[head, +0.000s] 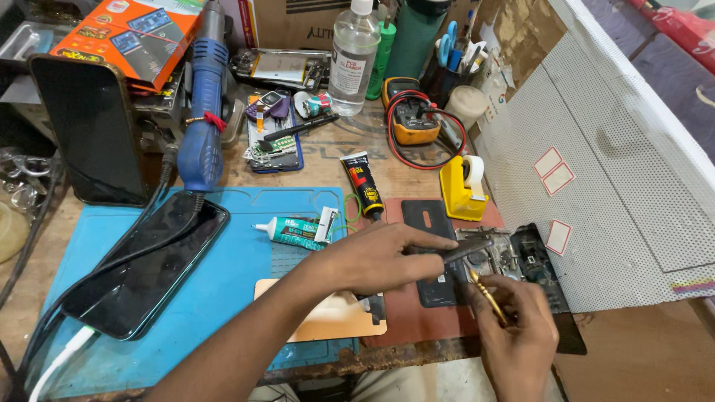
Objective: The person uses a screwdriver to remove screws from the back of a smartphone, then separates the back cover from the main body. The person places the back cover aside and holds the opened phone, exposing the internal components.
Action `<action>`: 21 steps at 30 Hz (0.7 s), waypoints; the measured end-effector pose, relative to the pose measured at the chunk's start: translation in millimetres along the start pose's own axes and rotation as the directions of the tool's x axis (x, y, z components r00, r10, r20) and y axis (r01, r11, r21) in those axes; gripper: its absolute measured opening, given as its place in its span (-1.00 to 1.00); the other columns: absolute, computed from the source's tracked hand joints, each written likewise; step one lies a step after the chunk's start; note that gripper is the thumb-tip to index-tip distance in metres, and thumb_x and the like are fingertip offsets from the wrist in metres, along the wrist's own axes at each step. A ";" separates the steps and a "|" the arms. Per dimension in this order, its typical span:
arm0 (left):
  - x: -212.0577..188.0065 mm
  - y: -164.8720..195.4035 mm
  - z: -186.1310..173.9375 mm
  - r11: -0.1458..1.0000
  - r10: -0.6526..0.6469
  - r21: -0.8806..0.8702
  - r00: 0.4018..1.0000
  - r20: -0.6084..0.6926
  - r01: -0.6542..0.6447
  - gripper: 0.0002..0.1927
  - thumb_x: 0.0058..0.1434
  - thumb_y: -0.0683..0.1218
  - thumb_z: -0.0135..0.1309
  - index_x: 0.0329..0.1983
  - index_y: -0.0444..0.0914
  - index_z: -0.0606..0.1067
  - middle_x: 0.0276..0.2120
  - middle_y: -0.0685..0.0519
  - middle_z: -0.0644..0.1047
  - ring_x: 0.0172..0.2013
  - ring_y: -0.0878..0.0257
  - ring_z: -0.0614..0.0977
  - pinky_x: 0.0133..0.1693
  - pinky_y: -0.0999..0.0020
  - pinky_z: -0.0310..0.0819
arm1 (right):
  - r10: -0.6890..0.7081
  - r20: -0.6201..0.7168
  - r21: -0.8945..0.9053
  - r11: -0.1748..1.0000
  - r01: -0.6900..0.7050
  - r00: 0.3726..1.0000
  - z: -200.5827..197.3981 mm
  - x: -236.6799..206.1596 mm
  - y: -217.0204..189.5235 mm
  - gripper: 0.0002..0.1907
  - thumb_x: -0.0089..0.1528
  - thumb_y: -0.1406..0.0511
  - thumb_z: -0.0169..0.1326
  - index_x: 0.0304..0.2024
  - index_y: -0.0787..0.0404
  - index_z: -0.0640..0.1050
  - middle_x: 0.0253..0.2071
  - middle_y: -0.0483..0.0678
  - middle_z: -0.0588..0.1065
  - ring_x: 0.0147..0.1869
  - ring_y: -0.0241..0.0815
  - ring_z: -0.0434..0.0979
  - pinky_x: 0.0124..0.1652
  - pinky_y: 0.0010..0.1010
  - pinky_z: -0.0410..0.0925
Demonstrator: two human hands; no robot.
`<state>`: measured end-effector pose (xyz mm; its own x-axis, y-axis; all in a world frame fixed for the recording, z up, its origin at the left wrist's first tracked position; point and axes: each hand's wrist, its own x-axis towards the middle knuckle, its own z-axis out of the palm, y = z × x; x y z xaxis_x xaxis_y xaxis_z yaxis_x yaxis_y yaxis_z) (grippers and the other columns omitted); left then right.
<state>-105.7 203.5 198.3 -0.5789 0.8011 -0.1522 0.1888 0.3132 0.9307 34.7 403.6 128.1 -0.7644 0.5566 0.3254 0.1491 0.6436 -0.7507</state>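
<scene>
Opened phone (514, 260) — partly hidden by both hands.

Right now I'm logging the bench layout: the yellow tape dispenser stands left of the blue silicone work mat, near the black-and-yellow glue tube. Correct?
Not quite: the head view shows the yellow tape dispenser standing right of the blue silicone work mat, near the black-and-yellow glue tube.

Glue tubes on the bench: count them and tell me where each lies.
2. A black glue tube lies on the bare wood just beyond the blue mat; a white and green glue tube lies on the mat near its far edge. Clutter behind may hide more.
</scene>
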 end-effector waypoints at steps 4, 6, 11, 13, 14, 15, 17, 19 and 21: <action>-1.1 -14.3 1.4 0.892 0.246 0.421 0.957 -0.152 -0.162 -0.31 -0.07 0.23 0.18 0.18 -0.04 0.60 -0.17 -0.10 0.63 -0.17 -0.04 0.63 0.01 0.09 0.46 | -0.109 -0.015 -0.115 0.988 0.106 0.994 -12.4 -1.5 6.9 -0.71 0.14 0.32 0.28 -0.11 0.31 0.66 -0.24 0.04 0.58 -0.29 -0.28 0.59 -0.31 -0.45 0.46; -1.1 -20.0 3.9 0.843 0.255 0.524 0.949 -0.186 -0.124 -0.26 -0.23 0.21 0.25 0.11 -0.06 0.60 -0.15 -0.14 0.59 -0.08 -0.11 0.57 -0.03 0.04 0.45 | -0.069 -0.066 -0.064 0.996 0.065 0.995 -21.9 -4.1 1.3 -0.70 0.19 0.30 0.27 -0.06 0.34 0.65 -0.23 0.04 0.60 -0.26 -0.27 0.60 -0.27 -0.45 0.47; -2.8 -22.2 15.3 0.739 0.258 0.671 0.947 -0.191 -0.066 0.13 -0.25 0.17 0.27 0.44 -0.26 0.19 -0.12 -0.27 0.55 -0.05 -0.20 0.52 0.04 -0.01 0.42 | 0.162 -0.320 0.227 0.970 -0.090 0.933 -47.0 -12.9 -27.5 -0.68 0.39 0.25 0.14 0.09 0.30 0.43 -0.17 -0.05 0.56 -0.14 -0.34 0.63 -0.12 -0.55 0.51; -3.7 -19.7 18.0 0.724 0.263 0.687 0.946 -0.189 -0.065 0.21 -0.25 0.17 0.28 0.47 -0.34 0.08 -0.14 -0.30 0.54 -0.06 -0.24 0.52 0.04 -0.04 0.41 | -0.103 -0.251 0.003 0.994 0.107 0.963 -30.3 -11.9 -31.3 -0.72 0.34 0.30 0.14 0.04 0.35 0.50 -0.17 0.03 0.59 -0.13 -0.22 0.63 -0.12 -0.47 0.49; -4.2 -18.3 19.5 0.729 0.295 0.678 0.937 -0.189 -0.092 0.21 -0.27 0.17 0.30 0.44 -0.35 0.07 -0.14 -0.31 0.54 -0.05 -0.25 0.52 0.00 -0.06 0.40 | -0.227 -0.195 -0.106 0.972 0.210 0.954 -17.9 -11.6 -31.5 -0.73 0.32 0.32 0.14 0.01 0.37 0.53 -0.17 0.07 0.60 -0.13 -0.17 0.63 -0.12 -0.42 0.48; -4.5 -17.0 19.9 0.732 0.325 0.671 0.926 -0.190 -0.119 0.21 -0.28 0.17 0.31 0.42 -0.36 0.06 -0.14 -0.32 0.54 -0.05 -0.26 0.52 -0.03 -0.09 0.40 | -0.342 -0.125 -0.205 0.927 0.313 0.931 -5.6 -12.0 -31.1 -0.74 0.30 0.35 0.14 -0.02 0.39 0.57 -0.16 0.11 0.61 -0.13 -0.11 0.63 -0.13 -0.38 0.48; -4.3 -15.6 19.1 0.735 0.311 0.667 0.935 -0.170 -0.123 0.18 -0.24 0.15 0.29 0.44 -0.33 0.07 -0.14 -0.33 0.54 -0.03 -0.28 0.52 -0.02 -0.08 0.41 | -0.408 -0.063 -0.252 0.890 0.381 0.911 2.1 -16.2 -33.7 -0.76 0.28 0.36 0.14 -0.05 0.40 0.61 -0.18 0.14 0.62 -0.16 -0.08 0.65 -0.16 -0.34 0.48; -4.3 -15.4 16.9 0.736 0.316 0.663 0.935 -0.162 -0.134 0.17 -0.23 0.14 0.28 0.44 -0.31 0.07 -0.13 -0.33 0.53 -0.03 -0.30 0.52 0.00 -0.08 0.42 | -0.325 -0.094 -0.158 0.938 0.309 0.941 -2.3 -21.2 -43.5 -0.78 0.30 0.35 0.13 -0.06 0.37 0.62 -0.22 0.10 0.63 -0.21 -0.14 0.68 -0.22 -0.34 0.49; -6.5 -15.5 16.2 0.759 0.320 0.640 0.926 -0.200 -0.124 0.17 -0.25 0.15 0.29 0.42 -0.32 0.07 -0.12 -0.34 0.53 -0.04 -0.30 0.53 0.04 -0.09 0.40 | -0.149 -0.272 0.085 0.980 0.178 0.951 -21.3 -26.3 -60.4 -0.82 0.49 0.33 0.04 0.07 0.31 0.54 -0.17 0.09 0.60 -0.19 -0.10 0.58 -0.12 -0.33 0.44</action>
<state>-92.1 201.7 179.5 -0.6342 0.7403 0.2231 0.7223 0.4645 0.5123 59.2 361.3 177.2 -0.5782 0.5761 0.5777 -0.0428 0.6856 -0.7267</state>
